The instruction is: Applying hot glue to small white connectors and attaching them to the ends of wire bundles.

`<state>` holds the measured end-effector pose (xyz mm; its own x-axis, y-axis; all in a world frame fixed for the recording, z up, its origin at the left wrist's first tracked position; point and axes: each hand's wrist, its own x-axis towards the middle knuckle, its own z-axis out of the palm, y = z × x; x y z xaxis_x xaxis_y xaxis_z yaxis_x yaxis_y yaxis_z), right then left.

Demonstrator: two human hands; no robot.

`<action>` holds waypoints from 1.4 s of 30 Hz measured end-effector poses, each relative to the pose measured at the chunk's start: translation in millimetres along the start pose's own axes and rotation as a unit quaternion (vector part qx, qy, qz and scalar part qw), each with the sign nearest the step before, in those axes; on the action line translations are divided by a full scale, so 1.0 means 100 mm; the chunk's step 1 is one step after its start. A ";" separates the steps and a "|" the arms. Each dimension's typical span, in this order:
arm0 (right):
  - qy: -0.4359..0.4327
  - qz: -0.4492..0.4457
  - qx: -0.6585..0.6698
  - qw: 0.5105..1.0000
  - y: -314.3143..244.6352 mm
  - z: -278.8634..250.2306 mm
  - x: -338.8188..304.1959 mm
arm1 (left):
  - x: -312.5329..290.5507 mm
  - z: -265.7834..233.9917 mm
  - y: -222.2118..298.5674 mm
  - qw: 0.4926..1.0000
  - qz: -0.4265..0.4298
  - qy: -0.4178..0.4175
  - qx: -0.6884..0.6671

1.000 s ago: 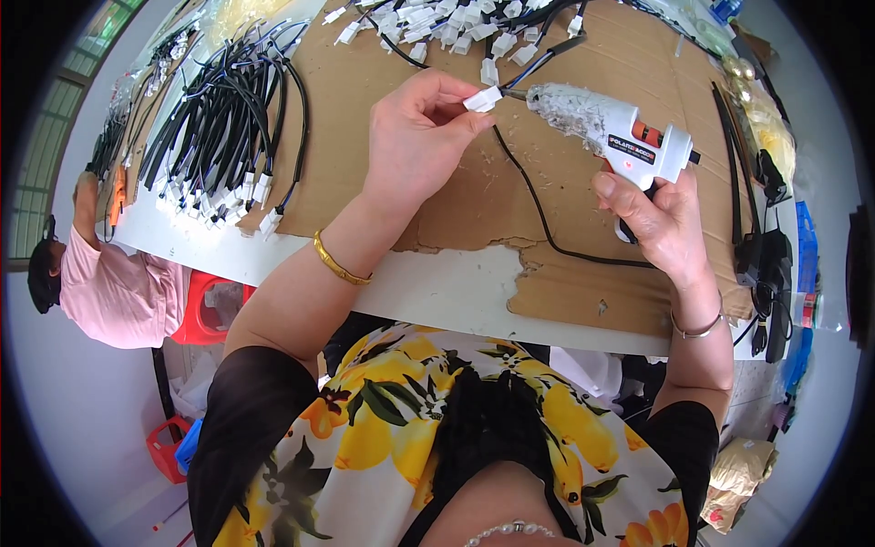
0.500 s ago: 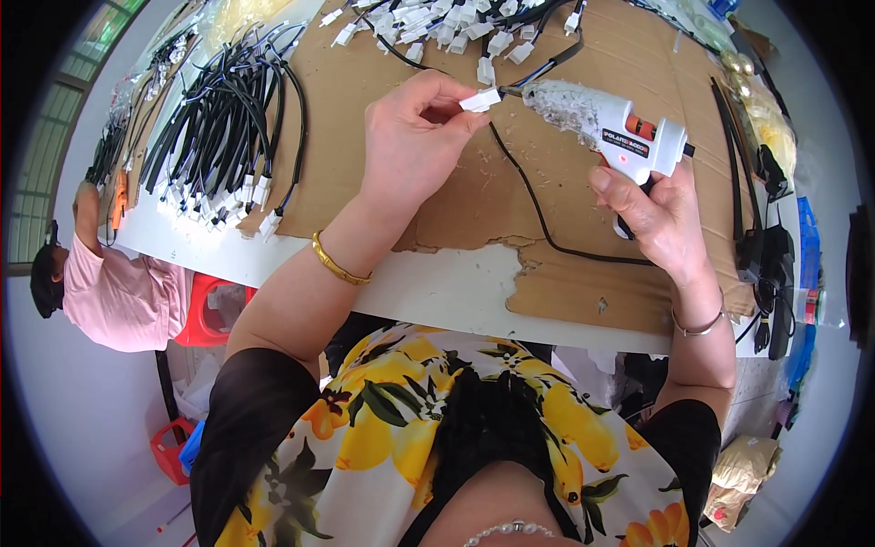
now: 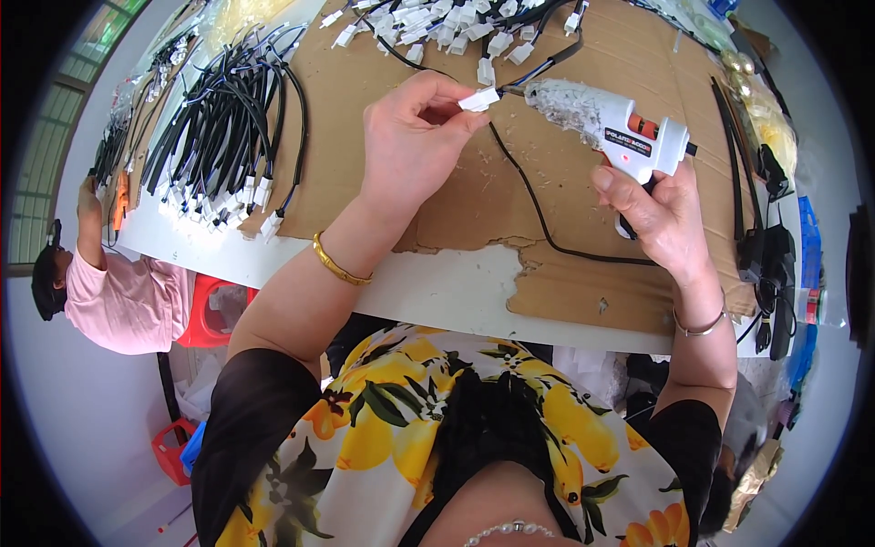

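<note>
Between the thumb and fingers of my left hand (image 3: 415, 137) is a white plastic connector (image 3: 478, 99), with dark wires running from its right end. My right hand (image 3: 661, 205) grips the handle of a white hot glue gun (image 3: 602, 126), whose barrel is smeared with glue residue. The gun's nozzle points left, at the wire end of the connector; whether the tip touches it I cannot tell. A black cable (image 3: 538, 205) curves from beneath the connector across the cardboard toward my right wrist. Beyond my hands lies a pile of wires with white connectors (image 3: 460, 25).
Brown cardboard (image 3: 355, 182) covers much of the white table (image 3: 437, 283). A bundle of black cables (image 3: 223, 118) lies at left, black adapters (image 3: 775, 264) at right. A co-worker in pink (image 3: 128, 296) sits far left by a red stool (image 3: 211, 314). Another dark-haired head shows at lower right.
The glue gun has shifted very slightly right. A person's head has come into view at lower right, beside the paper bag. My left hand hardly moves.
</note>
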<state>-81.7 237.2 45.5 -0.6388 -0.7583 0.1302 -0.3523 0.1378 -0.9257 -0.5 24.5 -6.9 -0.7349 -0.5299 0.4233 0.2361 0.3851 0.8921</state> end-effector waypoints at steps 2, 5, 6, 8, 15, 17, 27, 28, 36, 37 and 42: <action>-0.004 0.009 0.019 1.000 -0.01 0.00 0.00 | 0.00 0.00 0.00 1.000 0.004 0.000 -0.008; -0.028 0.020 -0.010 0.999 -0.03 -0.01 0.02 | -0.01 -0.01 0.02 1.000 0.005 -0.003 0.021; -0.028 0.020 -0.009 0.999 -0.03 -0.01 0.02 | -0.01 -0.01 0.00 1.000 0.015 0.004 0.026; -0.020 0.005 -0.012 1.000 -0.04 0.00 0.01 | 0.00 0.00 0.00 0.999 0.026 0.010 0.031; -0.008 0.020 0.006 1.000 -0.03 -0.01 0.01 | 0.01 -0.01 0.00 0.990 0.108 0.020 0.086; -0.021 0.026 0.010 0.999 -0.02 -0.02 0.01 | 0.00 0.00 0.00 0.990 0.110 0.019 0.091; -0.013 0.032 0.030 0.999 0.00 -0.02 0.02 | 0.01 -0.01 0.01 0.965 0.212 0.032 0.154; -0.012 0.028 0.041 0.999 0.00 -0.01 0.02 | 0.01 -0.01 0.01 0.959 0.220 0.034 0.173; -0.017 0.026 0.062 0.998 -0.01 -0.04 0.04 | 0.02 -0.03 0.04 0.942 0.264 0.034 0.205; -0.020 0.035 0.061 0.997 -0.01 -0.04 0.04 | 0.02 -0.05 0.04 0.943 0.252 0.027 0.217; -0.022 0.029 0.091 0.995 -0.02 -0.05 0.04 | 0.04 -0.07 0.04 0.934 0.282 0.031 0.217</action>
<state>-87.1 236.5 49.7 -0.6230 -0.7798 0.0619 -0.1831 0.0683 -0.9807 1.9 19.0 -0.8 -0.5296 -0.1881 0.8271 0.2839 0.8796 0.3818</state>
